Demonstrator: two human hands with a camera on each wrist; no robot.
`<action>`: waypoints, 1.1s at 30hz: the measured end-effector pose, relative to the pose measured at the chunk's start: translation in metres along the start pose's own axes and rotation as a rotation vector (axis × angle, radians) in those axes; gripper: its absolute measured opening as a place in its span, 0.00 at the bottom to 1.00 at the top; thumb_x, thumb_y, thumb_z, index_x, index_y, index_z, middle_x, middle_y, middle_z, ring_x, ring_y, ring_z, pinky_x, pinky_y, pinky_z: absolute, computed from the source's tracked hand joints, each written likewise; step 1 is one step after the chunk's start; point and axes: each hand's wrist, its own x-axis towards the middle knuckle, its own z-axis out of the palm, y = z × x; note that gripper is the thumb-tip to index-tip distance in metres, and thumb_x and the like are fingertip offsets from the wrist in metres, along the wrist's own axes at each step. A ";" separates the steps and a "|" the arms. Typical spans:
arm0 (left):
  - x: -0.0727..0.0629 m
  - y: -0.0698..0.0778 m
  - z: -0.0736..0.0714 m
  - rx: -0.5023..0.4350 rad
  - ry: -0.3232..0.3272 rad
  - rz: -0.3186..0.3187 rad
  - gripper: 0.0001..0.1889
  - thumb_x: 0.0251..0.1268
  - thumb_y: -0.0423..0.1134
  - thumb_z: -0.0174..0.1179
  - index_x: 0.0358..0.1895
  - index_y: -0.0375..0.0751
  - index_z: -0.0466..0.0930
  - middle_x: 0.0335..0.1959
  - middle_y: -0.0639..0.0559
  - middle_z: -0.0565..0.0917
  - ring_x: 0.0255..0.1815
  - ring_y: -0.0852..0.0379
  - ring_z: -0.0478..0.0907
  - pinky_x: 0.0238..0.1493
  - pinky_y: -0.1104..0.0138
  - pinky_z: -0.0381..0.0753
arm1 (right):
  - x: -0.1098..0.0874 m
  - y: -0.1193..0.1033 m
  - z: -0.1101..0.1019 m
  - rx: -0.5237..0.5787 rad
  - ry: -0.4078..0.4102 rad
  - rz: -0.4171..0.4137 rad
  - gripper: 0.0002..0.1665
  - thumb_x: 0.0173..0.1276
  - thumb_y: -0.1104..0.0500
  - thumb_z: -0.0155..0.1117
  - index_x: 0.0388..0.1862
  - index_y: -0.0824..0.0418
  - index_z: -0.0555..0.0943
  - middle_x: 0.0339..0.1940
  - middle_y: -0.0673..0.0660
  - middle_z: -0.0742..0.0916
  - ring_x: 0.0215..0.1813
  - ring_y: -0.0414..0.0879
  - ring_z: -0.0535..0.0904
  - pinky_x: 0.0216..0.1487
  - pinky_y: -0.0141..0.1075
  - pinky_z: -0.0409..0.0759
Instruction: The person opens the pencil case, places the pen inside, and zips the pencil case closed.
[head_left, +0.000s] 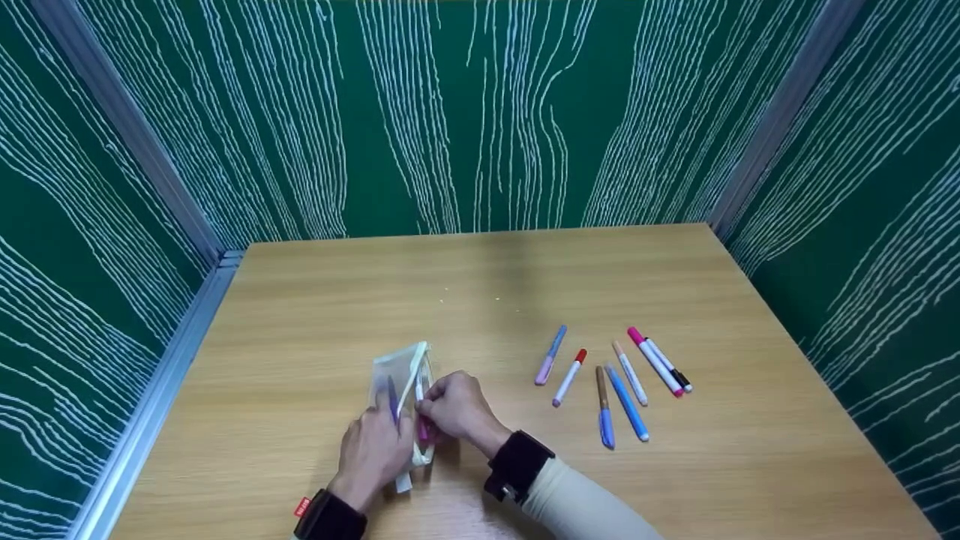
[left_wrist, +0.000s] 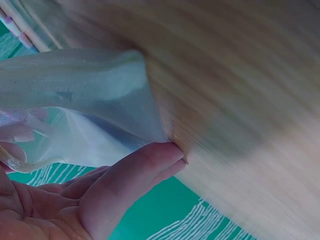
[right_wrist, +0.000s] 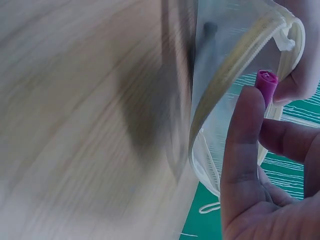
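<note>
A whitish see-through zipper pouch (head_left: 391, 366) stands on the table with its zipped mouth spread toward the right. My left hand (head_left: 375, 448) grips the pouch by its side, the thumb along the near wall in the left wrist view. Between thumb and fingers, my right hand (head_left: 459, 409) pinches a marker with a magenta end (right_wrist: 267, 86) at the pouch's mouth. How far the marker reaches inside is partly hidden by the fingers and the zipper edge. A dark purplish long shape (head_left: 392, 396) shows through the pouch wall.
To the right lie several loose pens and markers: a blue-and-lilac one (head_left: 551, 355), a red-capped one (head_left: 570, 378), a brown-and-blue one (head_left: 605, 409), a blue one (head_left: 628, 402), a peach-capped one (head_left: 631, 373), a pink-capped one (head_left: 655, 361) and a black-capped one (head_left: 669, 364). Green walls (head_left: 405, 150) enclose the table (head_left: 337, 300).
</note>
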 end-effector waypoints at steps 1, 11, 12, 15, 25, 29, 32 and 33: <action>0.000 0.000 0.000 0.000 -0.003 -0.002 0.34 0.72 0.46 0.53 0.73 0.25 0.62 0.26 0.41 0.80 0.23 0.47 0.78 0.26 0.54 0.79 | 0.000 -0.001 0.001 -0.004 0.000 0.001 0.08 0.66 0.66 0.72 0.26 0.63 0.88 0.16 0.54 0.86 0.17 0.45 0.85 0.21 0.37 0.84; -0.001 0.000 -0.001 0.002 -0.006 0.007 0.34 0.71 0.45 0.53 0.72 0.23 0.62 0.26 0.42 0.80 0.23 0.47 0.78 0.26 0.54 0.79 | 0.002 -0.001 0.007 0.034 -0.048 0.042 0.05 0.67 0.68 0.70 0.30 0.65 0.89 0.17 0.58 0.87 0.20 0.48 0.86 0.23 0.38 0.85; -0.001 0.000 -0.001 0.005 -0.004 0.009 0.33 0.71 0.45 0.53 0.72 0.24 0.63 0.26 0.41 0.80 0.23 0.47 0.78 0.26 0.54 0.79 | 0.002 0.000 0.007 0.034 -0.054 0.039 0.05 0.67 0.68 0.70 0.30 0.65 0.89 0.18 0.59 0.87 0.20 0.49 0.87 0.23 0.38 0.85; -0.001 -0.001 -0.001 0.005 0.002 0.015 0.32 0.71 0.45 0.53 0.70 0.23 0.64 0.26 0.41 0.80 0.23 0.47 0.78 0.26 0.54 0.79 | 0.003 0.001 0.006 0.006 -0.053 0.005 0.05 0.67 0.67 0.71 0.30 0.64 0.90 0.20 0.60 0.88 0.23 0.51 0.88 0.25 0.39 0.86; -0.001 -0.002 0.000 0.015 0.007 0.015 0.28 0.71 0.44 0.52 0.66 0.25 0.67 0.24 0.42 0.78 0.21 0.48 0.76 0.25 0.54 0.78 | 0.002 0.004 -0.001 -0.015 -0.034 -0.033 0.04 0.67 0.68 0.70 0.32 0.68 0.89 0.23 0.62 0.88 0.24 0.56 0.88 0.26 0.43 0.87; -0.001 -0.002 0.001 0.023 0.011 0.013 0.25 0.71 0.44 0.51 0.61 0.26 0.69 0.25 0.42 0.78 0.22 0.47 0.76 0.27 0.52 0.78 | 0.002 0.005 -0.005 -0.022 -0.004 -0.030 0.03 0.66 0.67 0.71 0.32 0.67 0.89 0.23 0.63 0.88 0.25 0.57 0.88 0.27 0.44 0.87; 0.000 -0.002 0.001 0.021 0.011 0.010 0.25 0.71 0.44 0.52 0.61 0.26 0.69 0.24 0.42 0.77 0.22 0.47 0.76 0.26 0.53 0.77 | 0.003 0.006 -0.008 -0.072 0.038 -0.045 0.03 0.65 0.65 0.73 0.32 0.65 0.89 0.23 0.60 0.88 0.25 0.54 0.88 0.26 0.40 0.86; 0.000 -0.001 0.001 0.020 0.011 0.010 0.26 0.71 0.44 0.52 0.61 0.25 0.69 0.24 0.42 0.77 0.21 0.47 0.76 0.26 0.53 0.77 | 0.003 0.006 -0.010 -0.102 0.054 -0.053 0.03 0.65 0.63 0.74 0.33 0.63 0.90 0.24 0.58 0.89 0.25 0.51 0.87 0.26 0.38 0.85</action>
